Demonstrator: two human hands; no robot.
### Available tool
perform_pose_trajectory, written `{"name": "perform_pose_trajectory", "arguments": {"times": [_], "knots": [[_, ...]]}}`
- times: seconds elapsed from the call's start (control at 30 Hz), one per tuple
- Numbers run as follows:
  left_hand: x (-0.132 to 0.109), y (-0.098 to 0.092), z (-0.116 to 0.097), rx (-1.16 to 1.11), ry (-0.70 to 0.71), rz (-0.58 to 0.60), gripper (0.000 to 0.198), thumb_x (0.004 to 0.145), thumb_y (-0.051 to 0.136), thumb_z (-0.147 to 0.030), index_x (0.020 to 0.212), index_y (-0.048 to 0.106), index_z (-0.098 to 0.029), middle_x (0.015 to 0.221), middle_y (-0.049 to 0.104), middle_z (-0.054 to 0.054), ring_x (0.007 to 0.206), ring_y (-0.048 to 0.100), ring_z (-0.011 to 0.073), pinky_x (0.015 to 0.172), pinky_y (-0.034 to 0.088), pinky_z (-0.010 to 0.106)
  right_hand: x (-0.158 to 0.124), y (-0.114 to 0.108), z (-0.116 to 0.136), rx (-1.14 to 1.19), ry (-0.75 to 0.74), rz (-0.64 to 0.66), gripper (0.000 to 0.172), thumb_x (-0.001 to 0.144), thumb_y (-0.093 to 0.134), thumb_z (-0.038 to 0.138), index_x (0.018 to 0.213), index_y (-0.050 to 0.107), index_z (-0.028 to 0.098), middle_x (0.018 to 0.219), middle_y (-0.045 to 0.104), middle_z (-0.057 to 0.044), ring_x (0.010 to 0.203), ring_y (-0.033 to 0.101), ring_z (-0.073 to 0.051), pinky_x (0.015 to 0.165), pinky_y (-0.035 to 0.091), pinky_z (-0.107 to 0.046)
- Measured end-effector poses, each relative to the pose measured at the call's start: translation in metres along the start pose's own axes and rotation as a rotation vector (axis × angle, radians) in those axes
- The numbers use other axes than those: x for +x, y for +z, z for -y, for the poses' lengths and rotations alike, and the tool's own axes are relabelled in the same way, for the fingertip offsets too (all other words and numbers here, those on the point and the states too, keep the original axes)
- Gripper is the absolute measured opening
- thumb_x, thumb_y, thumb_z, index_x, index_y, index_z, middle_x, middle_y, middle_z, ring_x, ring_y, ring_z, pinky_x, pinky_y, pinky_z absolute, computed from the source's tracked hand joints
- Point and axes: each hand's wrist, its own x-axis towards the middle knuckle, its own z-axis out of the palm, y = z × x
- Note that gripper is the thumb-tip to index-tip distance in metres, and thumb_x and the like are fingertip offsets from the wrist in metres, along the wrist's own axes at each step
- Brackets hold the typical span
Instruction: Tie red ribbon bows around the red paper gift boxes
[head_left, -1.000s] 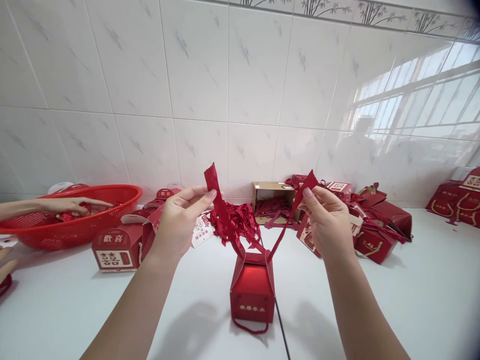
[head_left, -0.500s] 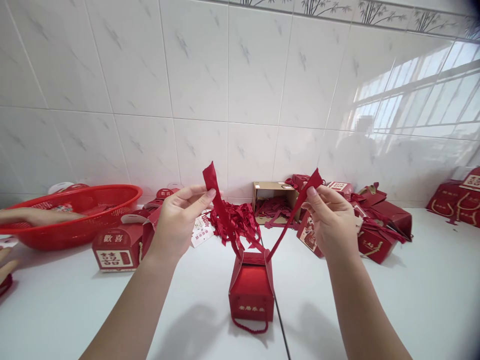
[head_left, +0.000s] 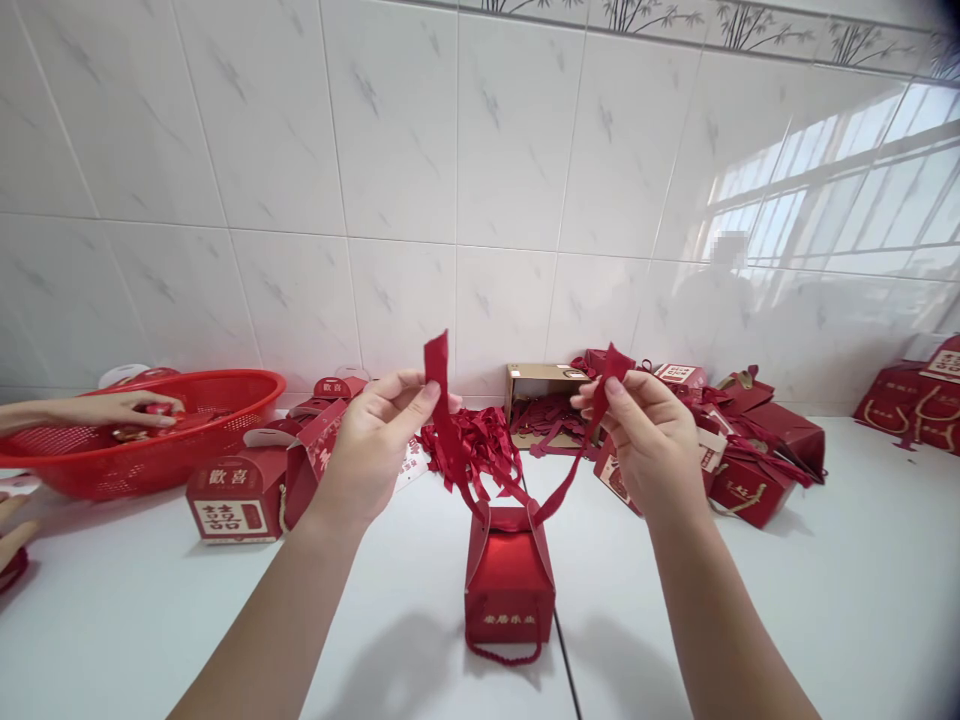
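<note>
A small red box (head_left: 510, 585) with gold characters and a rope handle stands upright on the white table (head_left: 420, 600). One red ribbon (head_left: 454, 455) passes through its top, and both ends rise from it in a V. My left hand (head_left: 379, 440) pinches one end between thumb and fingers, up and to the left of the box. The other end is pinched by my right hand (head_left: 649, 430), up and to the right. The ribbon curves loosely near the box top.
Behind the box lie a heap of red ribbons (head_left: 484, 445) and an open cardboard box (head_left: 544, 374). Red gift boxes (head_left: 232, 495) stand left, more (head_left: 787, 435) right. Another person's hand (head_left: 142, 408) holds something red over a red basket (head_left: 150, 475); another hand shows at the left edge.
My hands have come closer together and the ribbon has slackened. The red box has shifted slightly right. The other person's hand has risen from inside the basket with something red.
</note>
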Motion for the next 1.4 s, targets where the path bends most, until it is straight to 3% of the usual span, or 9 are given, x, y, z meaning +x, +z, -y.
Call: {"name": "perform_pose_trajectory", "arguments": {"times": [0.17,0.33,0.43,0.53,0.73,0.97,1.17,1.3,1.4], "knots": [[-0.011,0.011,0.001,0.103,-0.092,0.275,0.022,0.08,0.066,-0.032,0.091,0.049,-0.022,0.066,0.066,-0.004,0.067,0.062,0.0134,0.066,0.048,0.025,-0.011,0.019,-0.006,-0.179,0.149,0.192,0.014,0.079,0.064,0.03,0.086,0.063,0.018,0.062,0.064,0.002,0.038,0.042,-0.005,0.037,0.034,-0.019],[-0.017,0.021,0.003,0.239,-0.151,0.354,0.028,0.081,0.064,-0.028,0.092,0.039,-0.023,0.066,0.064,-0.006,0.066,0.059,0.0119,0.064,0.044,0.024,-0.023,0.031,-0.007,-0.198,0.186,0.433,0.02,0.079,0.055,0.015,0.094,0.068,0.017,0.072,0.065,-0.001,0.055,0.051,-0.008,0.048,0.042,-0.02],[-0.016,0.022,0.006,0.288,-0.151,0.375,0.032,0.081,0.064,-0.029,0.1,0.039,-0.023,0.069,0.064,-0.005,0.067,0.057,0.0122,0.061,0.042,0.023,-0.024,0.031,-0.007,-0.194,0.127,0.532,0.021,0.082,0.055,0.017,0.098,0.068,0.019,0.085,0.067,-0.003,0.07,0.058,-0.012,0.06,0.048,-0.025],[-0.014,0.018,0.008,0.269,-0.171,0.4,0.035,0.082,0.061,-0.025,0.111,0.04,-0.023,0.068,0.06,-0.006,0.065,0.053,0.0116,0.06,0.04,0.023,-0.02,0.025,-0.009,-0.243,0.028,0.576,0.019,0.088,0.051,0.022,0.096,0.068,0.021,0.082,0.064,-0.002,0.069,0.056,-0.012,0.06,0.046,-0.025],[-0.007,0.012,0.008,-0.017,-0.313,0.426,0.032,0.083,0.055,-0.018,0.114,0.046,-0.019,0.066,0.054,-0.005,0.065,0.051,0.0099,0.064,0.041,0.023,-0.012,0.016,-0.015,-0.362,-0.235,0.712,0.022,0.09,0.049,0.014,0.096,0.068,0.023,0.092,0.064,-0.004,0.085,0.06,-0.015,0.075,0.05,-0.03],[-0.005,0.015,0.009,-0.117,-0.379,0.316,0.037,0.082,0.059,-0.025,0.116,0.052,-0.016,0.078,0.061,0.002,0.075,0.06,0.0148,0.071,0.046,0.028,-0.012,0.012,-0.023,-0.659,-0.53,0.635,0.035,0.092,0.042,0.01,0.112,0.065,0.026,0.097,0.065,-0.006,0.092,0.055,-0.019,0.077,0.05,-0.036],[-0.016,0.019,0.009,0.424,-0.006,0.219,0.049,0.087,0.052,-0.034,0.134,0.044,-0.023,0.071,0.059,-0.003,0.06,0.05,0.0109,0.059,0.041,0.023,-0.015,0.01,-0.019,-0.578,-0.339,0.588,0.033,0.093,0.045,0.018,0.119,0.061,0.03,0.121,0.059,-0.005,0.115,0.05,-0.02,0.098,0.043,-0.04],[-0.02,0.022,0.006,0.808,0.278,0.06,0.02,0.083,0.053,-0.024,0.1,0.061,-0.019,0.063,0.049,-0.005,0.054,0.044,0.0099,0.055,0.037,0.022,-0.025,-0.005,-0.02,-0.538,-0.117,0.332,0.026,0.092,0.044,0.029,0.107,0.065,0.023,0.109,0.064,-0.006,0.102,0.058,-0.019,0.088,0.046,-0.034],[-0.021,0.014,0.005,0.959,0.339,-0.008,0.012,0.076,0.051,-0.012,0.082,0.058,-0.02,0.059,0.039,-0.006,0.055,0.044,0.0106,0.055,0.035,0.021,-0.035,-0.027,-0.021,-0.589,0.04,0.167,0.027,0.09,0.044,0.037,0.096,0.064,0.019,0.087,0.067,-0.006,0.081,0.062,-0.018,0.074,0.047,-0.03]]}}
